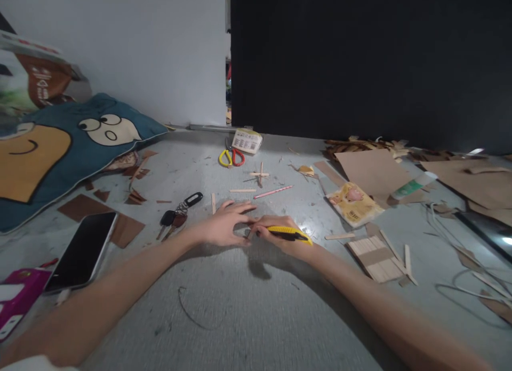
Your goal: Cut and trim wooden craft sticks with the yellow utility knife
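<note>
My right hand (282,236) is closed round a yellow box cutter (290,233), its rear end pointing right and its tip hidden near my fingers. Palm down on the table, my left hand (229,225) has its fingers spread, the tips close to the right hand. A small piece of wood seems to lie between the hands, but I cannot make it out clearly. Just beyond them are a thin wooden stick (242,190), a pink pencil (273,192) and a small crossed-stick piece (260,174). A short craft stick (213,203) lies by my left hand.
Keys (174,217), a phone (82,251) and a blue cushion (108,141) are at the left. Scissors (231,157) lie at the back. To the right are a yellow packet (354,204), bundled craft sticks (376,258), cardboard (372,171) and a glue tube (414,186).
</note>
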`<state>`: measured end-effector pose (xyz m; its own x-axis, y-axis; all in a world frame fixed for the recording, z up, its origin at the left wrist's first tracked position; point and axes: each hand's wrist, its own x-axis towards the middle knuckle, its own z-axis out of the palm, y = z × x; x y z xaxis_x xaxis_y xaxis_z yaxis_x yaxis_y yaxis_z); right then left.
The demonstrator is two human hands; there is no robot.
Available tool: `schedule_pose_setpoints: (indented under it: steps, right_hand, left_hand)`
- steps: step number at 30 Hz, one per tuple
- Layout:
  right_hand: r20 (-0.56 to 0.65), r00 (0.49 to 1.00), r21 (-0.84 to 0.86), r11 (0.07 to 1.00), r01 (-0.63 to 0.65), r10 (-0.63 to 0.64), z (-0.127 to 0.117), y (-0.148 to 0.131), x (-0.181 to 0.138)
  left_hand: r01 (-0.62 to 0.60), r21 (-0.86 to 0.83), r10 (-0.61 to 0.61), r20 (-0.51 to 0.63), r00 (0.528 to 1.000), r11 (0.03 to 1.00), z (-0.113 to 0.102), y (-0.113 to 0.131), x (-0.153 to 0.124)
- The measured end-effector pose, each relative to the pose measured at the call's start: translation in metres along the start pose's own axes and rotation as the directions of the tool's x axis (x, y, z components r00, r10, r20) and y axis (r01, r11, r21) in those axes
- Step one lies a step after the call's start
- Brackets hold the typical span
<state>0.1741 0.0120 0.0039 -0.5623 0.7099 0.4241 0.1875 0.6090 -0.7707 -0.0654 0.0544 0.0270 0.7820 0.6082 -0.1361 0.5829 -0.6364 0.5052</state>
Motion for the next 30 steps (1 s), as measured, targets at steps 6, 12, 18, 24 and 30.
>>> schedule_pose_setpoints:
  steps: [6,12,18,24,30]
  right_hand:
    - [-0.001,1.000,-0.006,1.000,-0.021,0.021,0.002,-0.006,-0.001]
    - [0.078,0.997,0.015,1.000,-0.009,0.008,-0.005,0.004,0.002]
    - [0.072,0.997,0.009,1.000,-0.011,0.010,-0.003,-0.001,0.001]
    - [0.061,0.998,0.035,0.999,0.000,-0.002,0.000,-0.006,0.002]
    - [0.068,0.998,0.014,1.000,-0.012,0.011,-0.004,-0.005,0.003]
  left_hand:
    - [0.031,0.003,-0.031,-0.010,0.999,1.000,0.000,0.005,-0.001]
    - [-0.042,-0.001,0.042,0.158,0.987,0.999,-0.010,-0.004,0.004]
    - [0.039,-0.035,-0.040,-0.033,0.999,0.999,0.001,0.000,0.007]
    - [0.142,-0.028,-0.144,-0.256,0.956,0.989,0.021,0.010,0.004]
    - [0.105,-0.001,-0.102,-0.229,0.968,0.994,0.017,0.008,0.000]
